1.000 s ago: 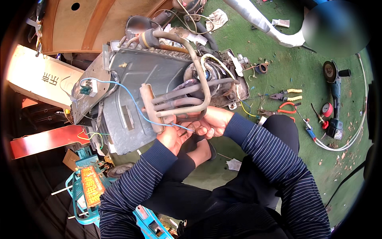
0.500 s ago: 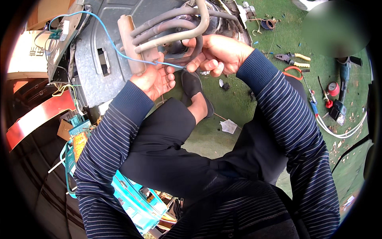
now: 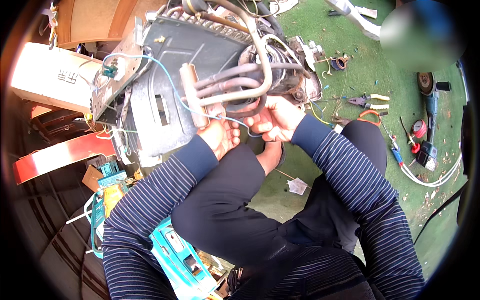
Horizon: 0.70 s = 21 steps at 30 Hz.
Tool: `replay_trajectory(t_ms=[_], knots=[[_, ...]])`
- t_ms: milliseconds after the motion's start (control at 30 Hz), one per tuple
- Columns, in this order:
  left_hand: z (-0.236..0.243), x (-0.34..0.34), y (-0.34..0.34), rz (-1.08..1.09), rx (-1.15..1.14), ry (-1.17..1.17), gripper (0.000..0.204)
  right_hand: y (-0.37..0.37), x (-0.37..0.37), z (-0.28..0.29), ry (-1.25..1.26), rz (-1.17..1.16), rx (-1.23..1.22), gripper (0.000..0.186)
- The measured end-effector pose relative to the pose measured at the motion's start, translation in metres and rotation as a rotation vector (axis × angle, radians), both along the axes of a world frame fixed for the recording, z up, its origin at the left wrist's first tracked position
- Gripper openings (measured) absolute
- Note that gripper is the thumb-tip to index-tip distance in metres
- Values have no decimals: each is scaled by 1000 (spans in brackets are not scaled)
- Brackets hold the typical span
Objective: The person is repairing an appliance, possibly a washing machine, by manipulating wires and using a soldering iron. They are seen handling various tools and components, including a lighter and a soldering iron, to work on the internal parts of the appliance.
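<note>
My left hand (image 3: 220,136) is under the pipe manifold (image 3: 194,92), fingers curled beside the blue wire (image 3: 170,82); what they grip is hidden. My right hand (image 3: 272,122) is closed, pinching the blue wire's lower end below the grey looped pipes (image 3: 232,85). The wire runs back to a green terminal block (image 3: 110,70) on a perforated metal plate (image 3: 130,70). The pipes sit on a grey metal unit base (image 3: 170,40), beside a dark compressor (image 3: 282,85).
Pliers (image 3: 372,101), an orange-handled tool (image 3: 367,115), a red gauge (image 3: 418,129), hoses and an angle grinder (image 3: 427,115) lie on green flooring (image 3: 340,40) at right. A red panel (image 3: 65,156), turquoise cases (image 3: 182,255) and a wooden box (image 3: 50,75) stand at left.
The view swung up and back down. My hands stay beneath the pipes; my right fingers now have the blue wire bent downward, and my left fingers are more curled than half a second ago.
</note>
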<state>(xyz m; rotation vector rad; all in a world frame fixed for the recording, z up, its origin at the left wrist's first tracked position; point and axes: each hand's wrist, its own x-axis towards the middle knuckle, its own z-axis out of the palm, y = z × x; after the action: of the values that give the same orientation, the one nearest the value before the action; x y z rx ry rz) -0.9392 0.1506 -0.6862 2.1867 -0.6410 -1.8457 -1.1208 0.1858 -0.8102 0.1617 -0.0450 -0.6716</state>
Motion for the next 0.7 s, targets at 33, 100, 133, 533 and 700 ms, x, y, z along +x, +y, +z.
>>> replay_trajectory(t_ms=[33, 100, 133, 533, 700], knots=[[2, -8, 4, -7, -4, -54, 50, 0, 7, -2, -11, 19, 26, 36], [3, -8, 11, -25, -19, 6, 45, -5, 11, 5, 8, 55, -32, 29], [6, -21, 15, -6, -56, 3, 44, -7, 13, 4, 28, 58, -59, 27], [-26, -13, 8, 487, -312, 386, 45, -35, 25, -9, -133, 136, -250, 17], [-51, -16, 13, 439, -423, 435, 55, -32, 26, -12, -195, 101, -235, 13]])
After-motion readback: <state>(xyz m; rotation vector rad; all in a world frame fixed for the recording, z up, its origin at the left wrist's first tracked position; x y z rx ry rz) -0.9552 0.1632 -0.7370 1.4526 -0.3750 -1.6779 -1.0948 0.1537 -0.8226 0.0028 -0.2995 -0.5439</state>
